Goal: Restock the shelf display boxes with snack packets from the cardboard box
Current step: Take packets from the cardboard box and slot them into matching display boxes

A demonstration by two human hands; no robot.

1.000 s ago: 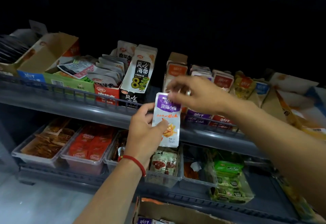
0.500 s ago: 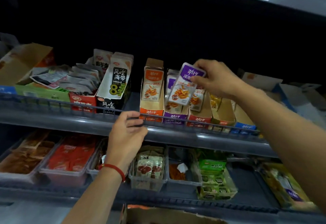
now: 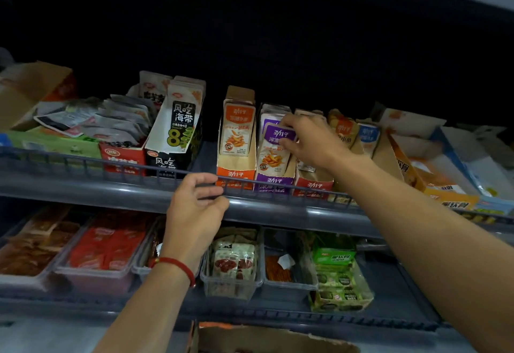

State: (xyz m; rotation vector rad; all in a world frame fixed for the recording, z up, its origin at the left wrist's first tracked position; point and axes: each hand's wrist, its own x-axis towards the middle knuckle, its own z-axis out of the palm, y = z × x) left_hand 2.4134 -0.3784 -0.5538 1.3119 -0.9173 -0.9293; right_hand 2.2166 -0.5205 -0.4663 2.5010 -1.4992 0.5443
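My right hand (image 3: 308, 141) pinches the top of a purple-and-white snack packet (image 3: 274, 152) that stands at the front of the purple display box (image 3: 274, 181) on the upper shelf. An orange display box (image 3: 236, 176) with matching packets stands just to its left, a red one (image 3: 314, 185) to its right. My left hand (image 3: 196, 203), with a red string at the wrist, hovers at the shelf's front rail (image 3: 111, 167), fingers loosely curled and holding nothing. The rim of the cardboard box (image 3: 267, 337) shows at the bottom edge.
A black seaweed snack box (image 3: 178, 132) and red and green boxes with loose packets fill the upper shelf's left. Orange and blue boxes (image 3: 445, 183) crowd the right. The lower shelf carries clear plastic bins (image 3: 230, 286) of packets and a green pack (image 3: 333, 274).
My right hand has carried the purple packet from mid-air down into the purple display box. My left hand let go of it earlier and stays by the rail. The view has tilted upward.
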